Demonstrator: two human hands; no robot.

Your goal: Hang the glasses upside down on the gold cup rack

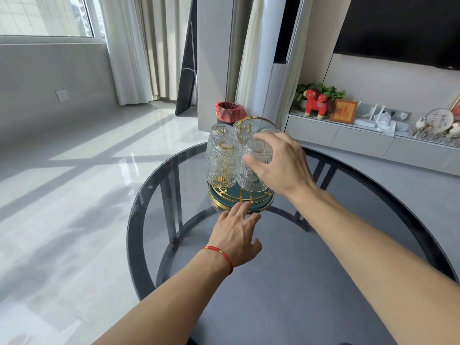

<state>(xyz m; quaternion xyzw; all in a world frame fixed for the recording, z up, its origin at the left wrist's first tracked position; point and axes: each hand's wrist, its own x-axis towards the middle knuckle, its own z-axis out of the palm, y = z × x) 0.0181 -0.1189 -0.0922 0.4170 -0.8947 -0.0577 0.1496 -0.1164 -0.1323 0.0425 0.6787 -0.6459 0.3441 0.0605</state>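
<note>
Your right hand (278, 165) wraps its fingers around an upside-down glass (256, 168) on the gold cup rack (240, 197), at 3 o'clock of the other hung glasses (222, 155). Your left hand (236, 232), fingers spread and holding nothing, touches the rack's base at 6 o'clock on the round glass table (286, 282).

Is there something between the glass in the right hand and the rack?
Nothing visible. The right hand holds the glass upside down, already over the rack, beside other hung glasses. The left hand touches the base.
</note>
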